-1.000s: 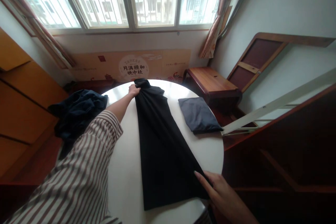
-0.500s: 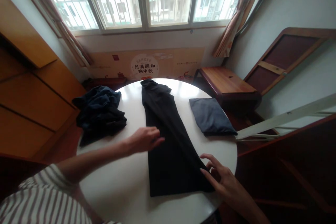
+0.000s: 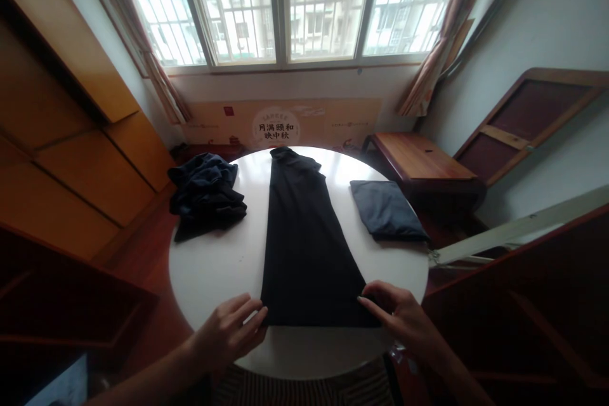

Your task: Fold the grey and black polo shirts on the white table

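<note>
A pair of black trousers [image 3: 304, 241] lies lengthwise down the middle of the round white table [image 3: 214, 273], its wide hem toward me and its narrower, bunched end at the far side. My left hand [image 3: 233, 328] is closed at the left corner of the hem, fingertips on the cloth. At the right edge of the hem, my right hand [image 3: 404, 314] pinches the fabric between thumb and fingers. The cloth between both hands lies flat, with faint creases farther up.
To the left sits a crumpled pile of dark clothes [image 3: 207, 196]. A folded grey-blue garment [image 3: 387, 209] rests at the table's right edge. Beyond stand a low wooden table [image 3: 419, 155] and a leaning wooden panel [image 3: 523, 120]. Orange cabinets [image 3: 85, 177] line the left.
My left hand has moved down and toward me onto the hem's left corner. The trouser cloth now lies smoother, its diagonal fold gone. My right hand stays at the right edge. The view has shifted.
</note>
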Demonstrator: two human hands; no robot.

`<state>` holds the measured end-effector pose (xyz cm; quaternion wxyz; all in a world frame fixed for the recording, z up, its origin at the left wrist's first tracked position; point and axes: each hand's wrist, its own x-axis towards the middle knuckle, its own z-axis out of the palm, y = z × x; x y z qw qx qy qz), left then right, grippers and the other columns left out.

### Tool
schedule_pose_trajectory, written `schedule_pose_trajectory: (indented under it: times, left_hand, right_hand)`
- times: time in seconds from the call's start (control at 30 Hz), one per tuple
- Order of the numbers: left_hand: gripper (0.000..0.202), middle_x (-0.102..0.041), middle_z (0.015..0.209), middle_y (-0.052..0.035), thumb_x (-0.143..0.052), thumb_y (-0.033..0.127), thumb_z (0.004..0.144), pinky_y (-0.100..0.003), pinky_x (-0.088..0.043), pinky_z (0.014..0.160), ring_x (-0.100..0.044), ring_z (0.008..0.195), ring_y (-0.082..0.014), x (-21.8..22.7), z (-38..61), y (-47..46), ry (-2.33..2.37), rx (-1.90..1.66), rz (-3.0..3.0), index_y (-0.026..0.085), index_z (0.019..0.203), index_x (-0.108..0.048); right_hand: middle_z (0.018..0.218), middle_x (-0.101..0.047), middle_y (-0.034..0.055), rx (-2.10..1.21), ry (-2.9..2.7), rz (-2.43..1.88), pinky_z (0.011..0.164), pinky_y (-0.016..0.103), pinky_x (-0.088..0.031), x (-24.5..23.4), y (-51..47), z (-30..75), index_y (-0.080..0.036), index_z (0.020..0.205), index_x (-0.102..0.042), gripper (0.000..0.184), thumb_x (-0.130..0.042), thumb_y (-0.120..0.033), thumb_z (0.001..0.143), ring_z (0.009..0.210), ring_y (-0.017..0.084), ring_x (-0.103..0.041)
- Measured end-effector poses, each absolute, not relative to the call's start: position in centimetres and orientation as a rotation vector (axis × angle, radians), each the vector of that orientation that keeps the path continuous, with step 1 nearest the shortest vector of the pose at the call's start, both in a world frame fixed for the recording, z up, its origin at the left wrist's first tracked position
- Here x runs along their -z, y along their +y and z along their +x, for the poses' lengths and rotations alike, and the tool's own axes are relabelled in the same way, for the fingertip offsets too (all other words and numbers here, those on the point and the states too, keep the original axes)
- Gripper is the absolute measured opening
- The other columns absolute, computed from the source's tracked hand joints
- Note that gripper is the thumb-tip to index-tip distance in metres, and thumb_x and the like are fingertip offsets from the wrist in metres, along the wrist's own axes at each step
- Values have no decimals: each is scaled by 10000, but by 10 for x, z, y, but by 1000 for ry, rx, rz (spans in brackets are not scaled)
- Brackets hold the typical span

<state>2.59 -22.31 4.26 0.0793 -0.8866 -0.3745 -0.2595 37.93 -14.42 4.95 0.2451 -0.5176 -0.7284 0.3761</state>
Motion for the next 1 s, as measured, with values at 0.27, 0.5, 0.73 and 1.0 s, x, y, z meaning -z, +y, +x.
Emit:
schedule_pose_trajectory:
  times: [0.27,0.5,0.73,1.0]
  left_hand:
    - [68,-615,768,-41,-589,165,868,-341,-524,624,-583,674,-188,-46,22,-244,-1191,510,-2850,217,828,-605]
    - [211,-661,967,-83,-445,168,967,-322,-511,790,-622,867,-187,-94,31,-110,-1290,646,-3005,206,966,-652]
    - [365,-573,1322,-112,-574,382,970,-491,-495,964,-581,1154,-261,-101,61,40,-1490,830,-2863,172,1269,-582]
    - [356,-578,1311,-115,-586,364,965,-486,-511,941,-585,1150,-266,-71,78,91,-1653,644,-2723,175,1267,-583]
  right_hand:
    - [666,-641,14,-661,-2532,-1379,601,283,-422,-73,-132,369,-206,734,-683,267,-669,-443,856,618,171,-583]
    - [1035,-694,98,-303,-2618,-900,869,320,-492,-102,-35,292,-160,1040,-713,282,-478,-311,1001,957,212,-655]
    - [1480,-500,125,-385,-2892,-724,1144,493,-314,-68,22,217,-214,1420,-538,547,-542,-498,953,1347,313,-467]
    - [1652,-77,92,-615,-2950,-409,1187,594,-24,-54,-66,233,-346,1552,-281,794,-500,-708,880,1510,352,-32]
